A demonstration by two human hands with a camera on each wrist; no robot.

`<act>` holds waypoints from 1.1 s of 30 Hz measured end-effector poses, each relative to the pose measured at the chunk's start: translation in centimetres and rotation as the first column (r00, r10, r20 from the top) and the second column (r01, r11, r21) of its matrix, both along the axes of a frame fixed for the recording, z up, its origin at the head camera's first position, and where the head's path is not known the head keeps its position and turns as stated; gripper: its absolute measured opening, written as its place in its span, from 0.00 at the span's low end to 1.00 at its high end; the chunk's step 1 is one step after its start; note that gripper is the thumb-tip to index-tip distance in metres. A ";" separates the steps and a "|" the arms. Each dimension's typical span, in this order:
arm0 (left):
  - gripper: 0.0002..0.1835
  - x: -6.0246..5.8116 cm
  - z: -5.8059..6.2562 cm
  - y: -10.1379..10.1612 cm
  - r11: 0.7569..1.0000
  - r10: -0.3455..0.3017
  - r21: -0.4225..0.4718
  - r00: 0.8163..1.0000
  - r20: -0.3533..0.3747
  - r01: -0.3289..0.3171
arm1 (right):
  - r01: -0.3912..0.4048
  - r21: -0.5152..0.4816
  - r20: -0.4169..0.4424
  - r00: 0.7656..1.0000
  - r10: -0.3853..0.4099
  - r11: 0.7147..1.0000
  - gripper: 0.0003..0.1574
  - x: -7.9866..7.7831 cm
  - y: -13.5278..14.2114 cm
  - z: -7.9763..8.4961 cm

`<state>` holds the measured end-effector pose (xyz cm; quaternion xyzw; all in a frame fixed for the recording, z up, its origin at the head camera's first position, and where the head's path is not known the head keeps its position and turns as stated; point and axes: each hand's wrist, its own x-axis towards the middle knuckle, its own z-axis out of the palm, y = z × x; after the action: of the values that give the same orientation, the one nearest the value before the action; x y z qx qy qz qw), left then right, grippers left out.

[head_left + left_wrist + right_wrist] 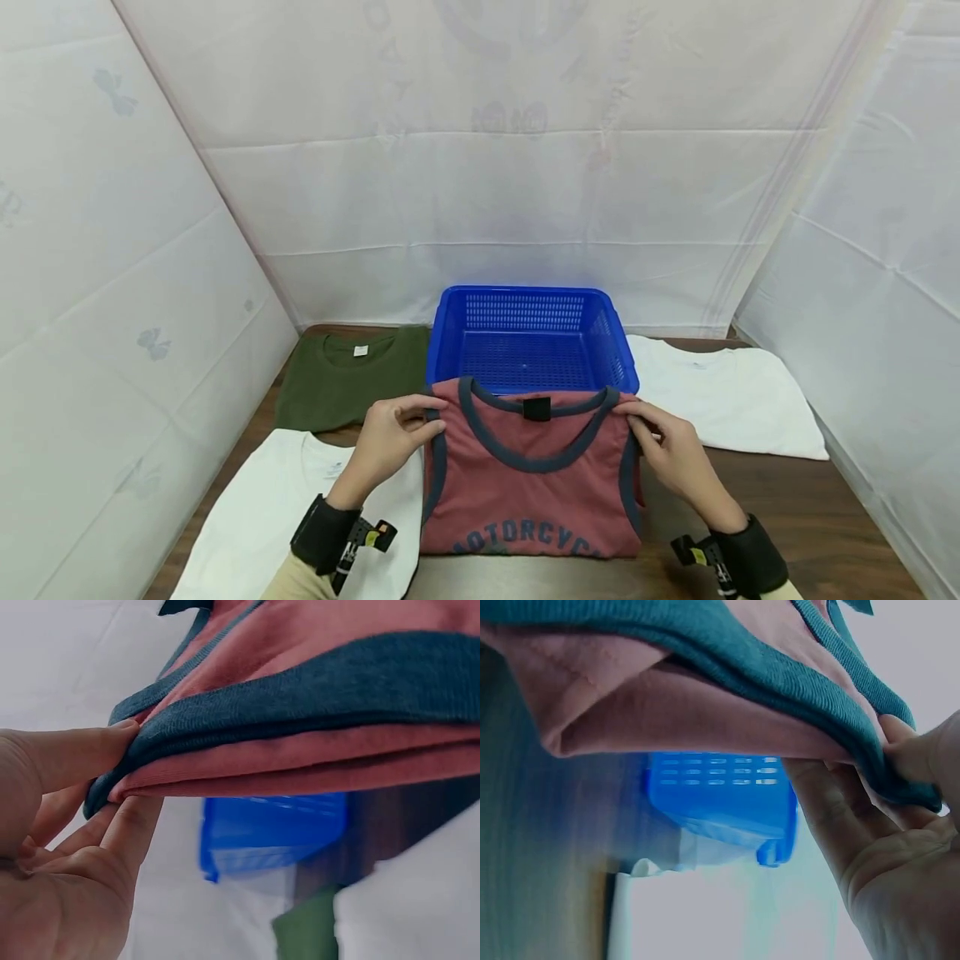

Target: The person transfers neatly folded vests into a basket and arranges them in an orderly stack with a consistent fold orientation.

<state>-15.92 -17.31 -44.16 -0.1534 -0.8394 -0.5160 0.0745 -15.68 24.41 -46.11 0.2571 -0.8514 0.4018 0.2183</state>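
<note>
A folded red tank top point(525, 492) with blue-grey trim and "MOTORCYC" lettering is held up in front of the blue basket. My left hand point(393, 437) pinches its left shoulder between thumb and fingers, and my right hand point(669, 446) pinches the right shoulder the same way. In the left wrist view, the thumb of the left hand point(82, 817) presses on the trim with fingers beneath. The right wrist view shows the right hand point(885, 817) gripping the other shoulder, the folded layers hanging beside it. A black neck label point(537, 408) sits at the collar.
Behind the tank top stands a blue plastic basket point(525, 287). A folded green T-shirt point(352, 379) lies at the back left, a white T-shirt point(255, 508) at the front left and another white T-shirt point(727, 400) at the right. White sheets hang around the wooden table point(810, 517).
</note>
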 end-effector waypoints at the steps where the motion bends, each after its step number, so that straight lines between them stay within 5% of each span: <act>1: 0.12 0.0 0.3 0.0 1.000 0.004 -0.008 1.000 -0.009 -0.004 | 0.012 0.003 0.005 1.000 -0.012 1.000 0.20 0.1 0.0 0.2; 16: 0.08 -0.3 4.2 -0.3 0.997 0.020 -0.064 0.966 -0.256 -0.037 | -0.009 0.015 -0.182 0.983 0.012 1.000 0.27 -0.5 -0.4 4.5; 24: 0.11 -1.5 5.8 -0.3 0.992 0.057 -0.084 0.925 -0.375 -0.096 | 0.047 0.076 -0.370 0.929 -0.016 0.996 0.21 -1.9 -0.7 6.7; 33: 0.08 -3.1 7.5 0.1 0.996 0.090 0.038 0.865 -0.494 -0.082 | 0.054 0.068 -0.386 0.922 -0.023 0.996 0.22 -3.2 -1.1 9.0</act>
<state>-19.05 -17.17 -36.61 -0.2423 -0.7943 -0.4621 0.3111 -18.90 23.32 -37.11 0.3225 -0.8118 0.3058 0.3788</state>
